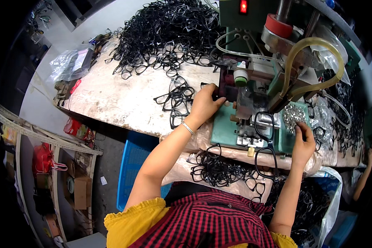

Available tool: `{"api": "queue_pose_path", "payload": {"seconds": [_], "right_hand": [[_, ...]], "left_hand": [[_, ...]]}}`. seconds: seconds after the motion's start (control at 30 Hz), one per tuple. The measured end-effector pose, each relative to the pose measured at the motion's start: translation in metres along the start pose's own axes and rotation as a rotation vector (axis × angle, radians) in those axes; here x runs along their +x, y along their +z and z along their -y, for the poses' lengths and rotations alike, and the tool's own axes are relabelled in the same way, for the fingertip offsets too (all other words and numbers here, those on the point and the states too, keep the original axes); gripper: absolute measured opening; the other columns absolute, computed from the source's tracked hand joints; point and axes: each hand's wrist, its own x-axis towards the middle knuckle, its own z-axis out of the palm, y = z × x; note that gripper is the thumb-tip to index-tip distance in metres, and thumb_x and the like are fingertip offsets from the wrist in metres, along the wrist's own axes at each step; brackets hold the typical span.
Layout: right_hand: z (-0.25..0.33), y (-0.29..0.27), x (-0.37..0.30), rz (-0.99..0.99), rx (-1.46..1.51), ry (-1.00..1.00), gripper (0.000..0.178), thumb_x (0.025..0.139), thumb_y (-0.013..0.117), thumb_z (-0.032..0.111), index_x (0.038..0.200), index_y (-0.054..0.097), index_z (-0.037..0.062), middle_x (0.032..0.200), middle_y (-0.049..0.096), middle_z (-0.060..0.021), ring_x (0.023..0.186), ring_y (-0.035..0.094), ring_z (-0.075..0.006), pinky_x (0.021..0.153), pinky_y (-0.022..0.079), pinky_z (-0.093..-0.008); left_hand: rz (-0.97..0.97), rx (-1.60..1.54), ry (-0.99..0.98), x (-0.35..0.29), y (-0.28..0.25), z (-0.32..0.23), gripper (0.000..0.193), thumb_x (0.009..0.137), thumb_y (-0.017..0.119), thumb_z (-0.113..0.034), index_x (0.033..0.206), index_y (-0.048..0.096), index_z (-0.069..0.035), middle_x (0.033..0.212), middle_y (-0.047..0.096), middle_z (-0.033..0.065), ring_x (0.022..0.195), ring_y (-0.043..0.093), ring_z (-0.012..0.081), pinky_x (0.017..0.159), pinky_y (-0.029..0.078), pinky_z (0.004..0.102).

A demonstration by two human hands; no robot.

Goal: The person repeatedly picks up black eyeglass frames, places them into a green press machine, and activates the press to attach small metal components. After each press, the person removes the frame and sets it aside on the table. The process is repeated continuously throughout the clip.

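My left hand (pixel 204 104) is at the left side of a green bench machine (pixel 229 124), thumb stretched toward it and the other fingers curled. Something dark shows beside those fingers; what they hold is hidden. A black eyeglass frame (pixel 258 160) hangs upright at the front of the machine, with neither hand touching it. Small silvery metal parts (pixel 292 115) fill a green tray (pixel 286 142) on the right. At that tray's right edge, my right hand (pixel 304 144) has thumb and fingertips brought together; anything between them is too small to make out.
A big heap of black eyeglass frames (pixel 169 31) covers the back of the table (pixel 124 97). Several more frames (pixel 179 99) lie left of my left hand, and another pile (pixel 219 167) is before me. A blue crate (pixel 137 155) stands below; a yellowish hose (pixel 316 41) loops above the tray.
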Motion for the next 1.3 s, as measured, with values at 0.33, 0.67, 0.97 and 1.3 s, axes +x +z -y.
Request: {"api": "queue_pose_path", "payload": {"seconds": [0.33, 0.67, 0.97, 1.3], "right_hand": [[-0.035, -0.07, -0.048, -0.147, -0.135, 0.032, 0.013, 0.085, 0.067, -0.001, 0.097, 0.07, -0.0028, 0.094, 0.069, -0.0078, 0.088, 0.063, -0.0158, 0.086, 0.048, -0.0285], [0.089, 0.031, 0.011, 0.147, 0.577, -0.079, 0.033, 0.079, 0.07, 0.0, 0.111, 0.063, -0.0025, 0.096, 0.069, -0.0067, 0.09, 0.064, -0.0146, 0.084, 0.049, -0.0276], [0.098, 0.044, -0.006, 0.173, 0.846, 0.125, 0.05, 0.08, 0.071, -0.002, 0.126, 0.052, -0.0037, 0.087, 0.068, -0.0041, 0.09, 0.061, -0.0105, 0.09, 0.044, -0.0237], [0.125, 0.036, -0.004, 0.233, 0.921, 0.247, 0.052, 0.08, 0.069, -0.007, 0.128, 0.049, -0.0053, 0.087, 0.067, -0.0034, 0.084, 0.061, -0.0086, 0.082, 0.047, -0.0214]], "left_hand": [[-0.207, 0.168, -0.107, -0.021, -0.096, 0.074, 0.03, 0.08, 0.076, -0.017, 0.106, 0.067, -0.005, 0.098, 0.066, 0.0145, 0.09, 0.064, 0.0312, 0.078, 0.051, 0.0392], [-0.349, 0.669, 0.235, -0.008, -0.087, 0.079, 0.009, 0.09, 0.061, -0.012, 0.087, 0.063, -0.004, 0.084, 0.061, 0.0134, 0.082, 0.055, 0.0352, 0.073, 0.046, 0.0433], [-0.325, -0.87, 0.178, -0.04, -0.092, -0.098, 0.009, 0.103, 0.049, -0.012, 0.113, 0.05, -0.01, 0.098, 0.062, 0.0101, 0.079, 0.056, 0.0144, 0.065, 0.047, 0.0282], [-0.32, -0.725, 0.585, 0.003, -0.089, -0.175, 0.018, 0.101, 0.054, -0.011, 0.112, 0.057, 0.003, 0.102, 0.068, 0.0227, 0.084, 0.07, 0.0274, 0.073, 0.061, 0.0347]]}}
